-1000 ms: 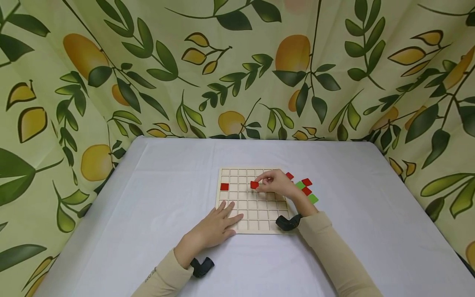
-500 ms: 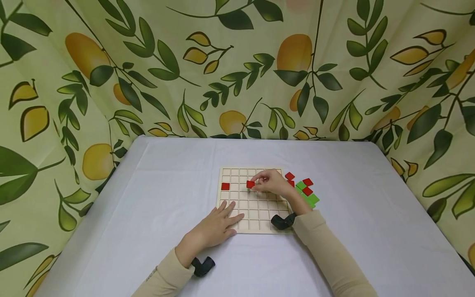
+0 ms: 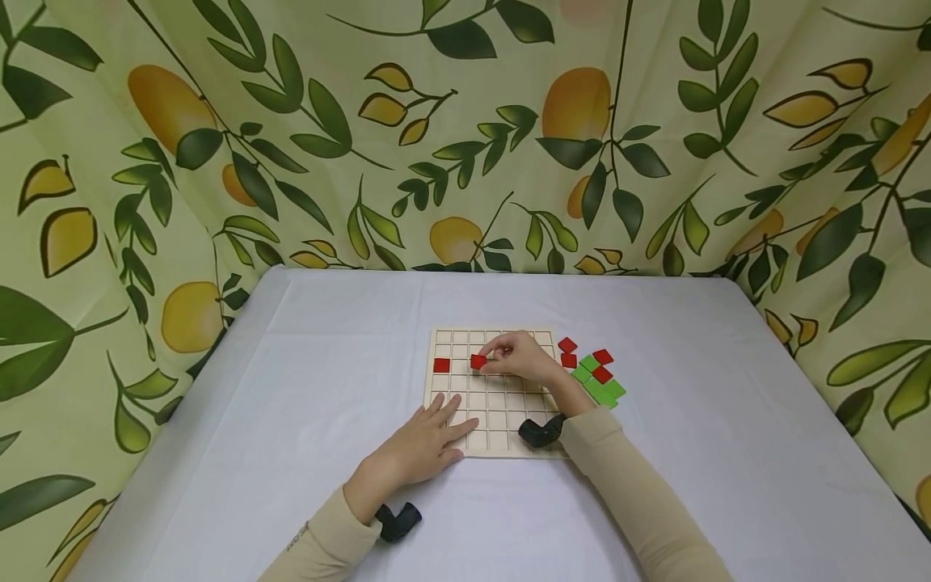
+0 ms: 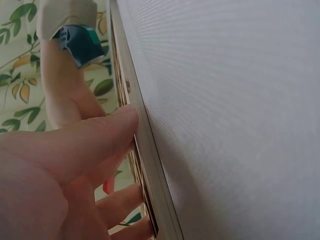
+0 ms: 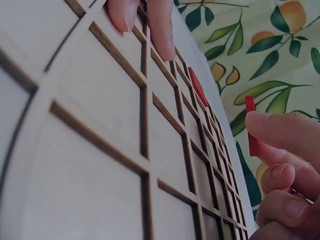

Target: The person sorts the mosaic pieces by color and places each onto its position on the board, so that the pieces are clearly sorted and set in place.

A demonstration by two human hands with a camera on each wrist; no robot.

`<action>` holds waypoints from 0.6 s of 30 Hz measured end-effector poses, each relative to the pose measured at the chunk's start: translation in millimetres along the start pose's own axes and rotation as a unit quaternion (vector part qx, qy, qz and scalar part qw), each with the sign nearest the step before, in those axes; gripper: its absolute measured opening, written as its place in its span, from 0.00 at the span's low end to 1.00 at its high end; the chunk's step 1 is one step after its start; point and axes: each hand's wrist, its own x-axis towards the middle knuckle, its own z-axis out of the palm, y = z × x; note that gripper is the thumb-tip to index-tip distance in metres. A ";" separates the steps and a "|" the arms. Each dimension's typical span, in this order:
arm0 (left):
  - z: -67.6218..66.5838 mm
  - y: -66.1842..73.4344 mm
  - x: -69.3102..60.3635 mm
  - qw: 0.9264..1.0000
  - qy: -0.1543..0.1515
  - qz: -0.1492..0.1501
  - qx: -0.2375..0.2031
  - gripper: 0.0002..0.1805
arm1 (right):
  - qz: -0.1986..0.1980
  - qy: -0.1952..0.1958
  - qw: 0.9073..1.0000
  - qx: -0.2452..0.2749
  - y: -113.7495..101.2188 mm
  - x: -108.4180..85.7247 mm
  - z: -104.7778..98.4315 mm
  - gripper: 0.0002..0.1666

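A wooden grid board lies on the white cloth. My left hand rests on its lower left corner, fingers spread; in the left wrist view the thumb lies along the board edge. My right hand pinches a red square tile between thumb and fingertips, over the upper left part of the grid. In the right wrist view this thin tile is held on edge, apart from the board. Another red tile sits in a left-column cell.
To the right of the board lie several loose red tiles and green tiles, some overlapping. A patterned curtain hangs behind the table. Black cameras are strapped at the wrists.
My right hand has moved left across the grid with the red tile pinched in it, uncovering more of the loose tiles. The left hand has stayed in place.
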 end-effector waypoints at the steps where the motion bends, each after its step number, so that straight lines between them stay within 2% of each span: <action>1: 0.1 -0.2 0.1 1.000 0.000 0.000 0.000 0.26 | -0.002 -0.001 1.000 0.001 -0.7 0.7 0.9 0.17; 12: 2.0 -1.9 2.1 1.000 -0.001 -0.001 0.010 0.27 | 0.006 -0.010 1.000 0.002 -6.6 7.0 10.7 0.16; 18: 1.3 -1.2 1.9 1.000 -0.004 -0.003 0.007 0.27 | -0.013 -0.009 1.000 -0.010 -6.3 10.8 14.8 0.15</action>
